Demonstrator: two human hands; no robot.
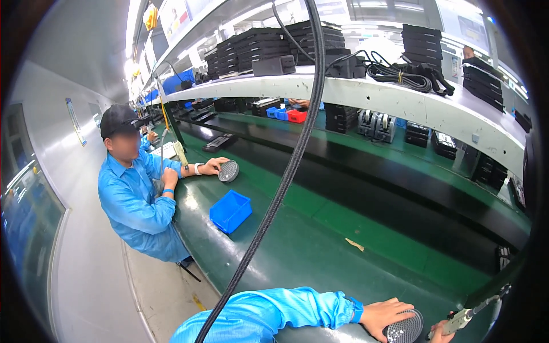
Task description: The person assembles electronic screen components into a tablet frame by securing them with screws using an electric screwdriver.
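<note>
Green factory workbench (320, 251), left hand (383, 318) around mesh disc (407, 328), right hand (440, 334) around screwdriver (457, 322)

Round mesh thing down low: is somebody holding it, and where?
Yes: the left hand holds the round mesh piece by its upper-left rim.

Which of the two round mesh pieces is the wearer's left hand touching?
The lower-right mesh piece, near the right hand: the left hand lies on its edge. The other mesh piece, farther up the green bench, is in the co-worker's hand.
</note>
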